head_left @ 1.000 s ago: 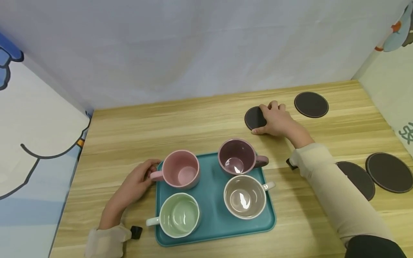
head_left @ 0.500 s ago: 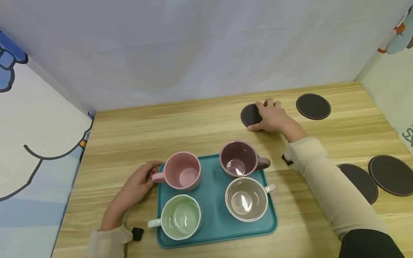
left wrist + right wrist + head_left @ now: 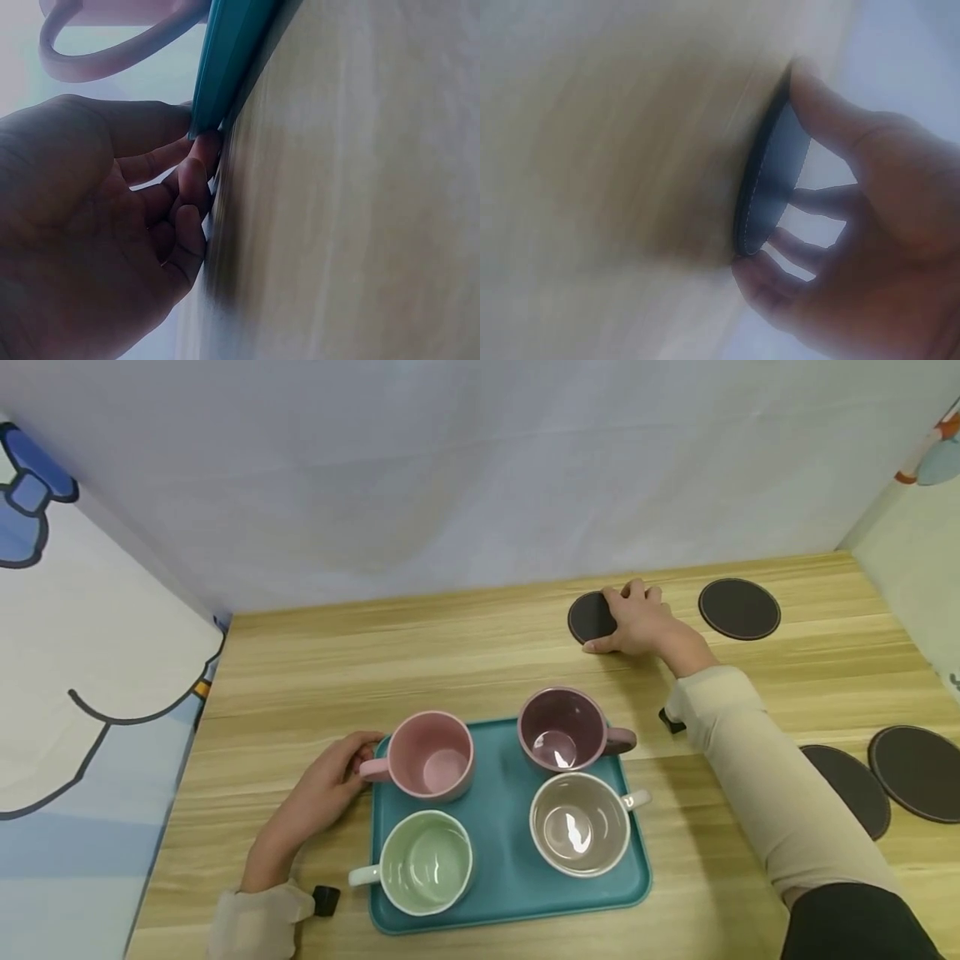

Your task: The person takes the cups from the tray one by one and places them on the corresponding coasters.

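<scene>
Your left hand (image 3: 326, 783) pinches the tray (image 3: 497, 852), likely to steady it; upper right, your right hand (image 3: 643, 622) grips a coaster (image 3: 589, 617).

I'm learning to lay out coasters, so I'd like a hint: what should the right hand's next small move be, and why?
Probably settle the black coaster flat on the wooden table. The right hand grips its rim; it is at or just above the wood, I can't tell which, and clearly apart from the back-right coaster.
</scene>
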Demonstrator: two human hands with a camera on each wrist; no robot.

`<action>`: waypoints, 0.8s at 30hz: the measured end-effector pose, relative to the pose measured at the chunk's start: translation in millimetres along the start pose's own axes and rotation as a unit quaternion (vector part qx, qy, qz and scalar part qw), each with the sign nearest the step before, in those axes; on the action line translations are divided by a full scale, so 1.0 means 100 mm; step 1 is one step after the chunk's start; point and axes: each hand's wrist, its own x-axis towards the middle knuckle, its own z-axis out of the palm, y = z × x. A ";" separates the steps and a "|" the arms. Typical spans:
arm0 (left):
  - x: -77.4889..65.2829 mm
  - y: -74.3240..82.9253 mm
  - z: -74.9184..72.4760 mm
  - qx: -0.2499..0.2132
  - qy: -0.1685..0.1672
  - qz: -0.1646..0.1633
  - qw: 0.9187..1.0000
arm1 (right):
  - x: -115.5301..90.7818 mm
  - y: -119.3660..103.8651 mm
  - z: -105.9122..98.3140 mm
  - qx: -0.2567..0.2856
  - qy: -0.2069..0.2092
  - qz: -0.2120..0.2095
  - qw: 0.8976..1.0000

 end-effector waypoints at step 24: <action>-0.08 -0.01 0.02 -0.014 0.000 -0.007 1.000 | -0.05 0.18 0.07 0.037 0.021 -0.013 0.999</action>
